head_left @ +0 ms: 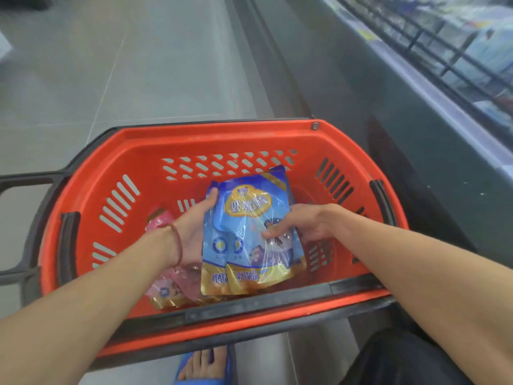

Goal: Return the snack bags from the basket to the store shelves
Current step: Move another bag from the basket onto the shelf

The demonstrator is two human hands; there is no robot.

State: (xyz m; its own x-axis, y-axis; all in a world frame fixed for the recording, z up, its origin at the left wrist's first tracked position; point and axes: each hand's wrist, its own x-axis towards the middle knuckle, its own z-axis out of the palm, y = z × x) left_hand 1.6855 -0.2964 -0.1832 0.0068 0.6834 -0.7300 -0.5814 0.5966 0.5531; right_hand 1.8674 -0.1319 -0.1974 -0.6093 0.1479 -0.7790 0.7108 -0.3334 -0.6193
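A person's left hand (pixel 194 232) and right hand (pixel 305 226) hold a small stack of glossy blue-and-gold plastic snack bags (pixel 249 218) at frame centre, inside a red plastic shopping basket (pixel 222 137). The left grip wraps the stack's left edge. The right grip pinches its right side, thumb on the front. Pink snack bags (pixel 166 290) lie in the basket, lower left.

1. Basket (pixel 211 134) is open on top; far half of its bottom is bare, w/ room to reach in.
2. Blue bags (pixel 249 232) fill the middle, held betw. left hand (pixel 191 234) & right hand (pixel 302 226).
3. Pink bags (pixel 166 290) take up the near-left corner.
4. Black handle bar (pixel 249 304) lies along the near rim.
5. Cabinet wall (pixel 388 107) stands close on the R; tiled floor (pixel 111 65) is open to the L & ahead.
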